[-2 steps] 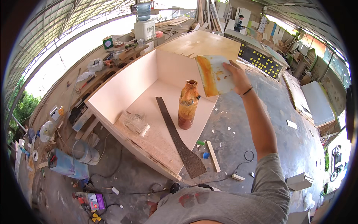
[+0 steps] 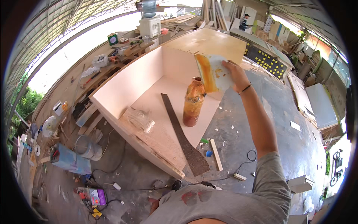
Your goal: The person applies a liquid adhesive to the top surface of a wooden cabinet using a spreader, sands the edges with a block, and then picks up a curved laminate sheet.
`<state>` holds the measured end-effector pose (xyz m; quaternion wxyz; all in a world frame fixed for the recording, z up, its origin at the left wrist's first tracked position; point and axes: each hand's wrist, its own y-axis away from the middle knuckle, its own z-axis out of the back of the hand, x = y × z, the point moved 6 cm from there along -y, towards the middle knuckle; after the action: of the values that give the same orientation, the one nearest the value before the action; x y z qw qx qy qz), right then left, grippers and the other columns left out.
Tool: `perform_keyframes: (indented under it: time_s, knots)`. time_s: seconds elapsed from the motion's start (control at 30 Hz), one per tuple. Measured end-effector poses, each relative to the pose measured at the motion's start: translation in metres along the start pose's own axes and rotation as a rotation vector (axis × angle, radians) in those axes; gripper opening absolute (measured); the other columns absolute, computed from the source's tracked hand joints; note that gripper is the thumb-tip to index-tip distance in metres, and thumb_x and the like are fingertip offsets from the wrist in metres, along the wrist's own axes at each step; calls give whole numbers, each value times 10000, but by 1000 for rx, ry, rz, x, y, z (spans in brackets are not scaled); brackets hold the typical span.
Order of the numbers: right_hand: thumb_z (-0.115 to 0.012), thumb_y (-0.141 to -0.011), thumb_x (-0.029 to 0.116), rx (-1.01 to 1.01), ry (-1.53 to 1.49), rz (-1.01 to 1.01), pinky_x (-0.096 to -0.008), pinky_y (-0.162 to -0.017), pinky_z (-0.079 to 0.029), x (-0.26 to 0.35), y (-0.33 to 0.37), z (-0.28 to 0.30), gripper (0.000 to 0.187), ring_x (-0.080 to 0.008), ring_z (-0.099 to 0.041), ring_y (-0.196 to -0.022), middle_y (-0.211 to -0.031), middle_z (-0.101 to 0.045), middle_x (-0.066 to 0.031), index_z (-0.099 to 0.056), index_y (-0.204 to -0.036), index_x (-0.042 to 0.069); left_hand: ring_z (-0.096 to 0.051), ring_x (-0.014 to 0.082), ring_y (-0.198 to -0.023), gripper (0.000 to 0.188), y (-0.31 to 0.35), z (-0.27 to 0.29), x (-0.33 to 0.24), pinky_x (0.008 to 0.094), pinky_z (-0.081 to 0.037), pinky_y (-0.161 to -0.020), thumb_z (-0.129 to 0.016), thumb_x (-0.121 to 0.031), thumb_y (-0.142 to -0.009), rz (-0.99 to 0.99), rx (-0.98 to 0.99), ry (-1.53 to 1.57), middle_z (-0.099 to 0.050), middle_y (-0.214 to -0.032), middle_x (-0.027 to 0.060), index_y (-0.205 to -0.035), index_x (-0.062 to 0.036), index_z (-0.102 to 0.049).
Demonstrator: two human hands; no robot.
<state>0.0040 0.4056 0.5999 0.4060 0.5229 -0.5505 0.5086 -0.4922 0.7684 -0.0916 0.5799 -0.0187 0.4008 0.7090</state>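
Just right of the frame's centre, near the top, the right hand [image 2: 235, 76] is raised on an outstretched arm, its grip closed on the right edge of a flat plastic spreader card [image 2: 211, 72]. The card is pale, with a broad band of orange-brown glue down its left side and smears across its face. It hangs in the air, tilted, just above and to the right of a glue-stained bottle [image 2: 193, 101], without touching it. The left hand is out of view.

The bottle stands upright in the middle of the frame, coated in orange and brown drips, on the floor panel of an open plywood cabinet carcass [image 2: 130, 84] lying on its side. A long dark strip [image 2: 182, 138] lies beside the bottle, running from the panel's middle down toward lower centre, where it widens and overhangs the edge. A crumpled clear plastic bag [image 2: 140, 118] sits left of the strip on the same panel.

On the concrete floor [image 2: 242, 127] to the right lie a short wooden slat [image 2: 216, 154], small green and blue scraps and a black cable. At lower left stand a grey bucket [image 2: 88, 147] and a blue box [image 2: 69, 159]. A cluttered table [image 2: 108, 61] runs along the upper left.
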Motion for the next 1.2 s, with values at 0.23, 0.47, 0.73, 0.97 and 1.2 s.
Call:
perform_keyframes:
  time_s: [0.23,0.47,0.73,0.97,1.2]
  knots:
    - [-531,-853,222,85,-163,-182,-355,-699,-518,-70,-32,1,217,-198,-622,-802,-900,-617,-71,-560,-976,46,-601,355,-863,292,18,5,-12,438,-473,-728,-455,-180,-859,-30,-26,2,-625,-930,183,-1137,-165,-542]
    - [-545,-846,273,11,-66,-320,-283,-576,-478,-77,-6,-18,246,-147,-610,-702,-891,-623,-30,-552,-1000,82,-600,357,-863,280,56,-4,-20,434,-475,-734,-450,-166,-866,42,-94,64,-624,-926,187,-1128,-163,-547]
    - [-592,-819,295,22,7,-315,-216,-396,-321,-81,-10,6,237,-82,-528,-599,-777,-561,17,-518,-948,111,-606,361,-818,230,45,8,-24,431,-481,-706,-453,-172,-880,18,-113,40,-623,-874,200,-1082,-129,-555]
    - [-551,-843,331,-46,-138,-284,-229,-427,-342,-97,-15,33,253,-90,-512,-595,-783,-565,4,-493,-961,115,-605,346,-856,326,39,12,-12,414,-469,-722,-518,-367,-837,266,-109,602,-627,-941,214,-987,-107,-646]
    - [-608,-760,226,-64,37,-343,-300,-690,-415,-171,33,27,508,-152,-521,-944,-1077,-540,-72,-404,-1214,125,-603,274,-873,507,17,-6,13,379,-464,-730,-569,-479,-772,92,0,180,-640,-923,173,-1045,-55,-619]
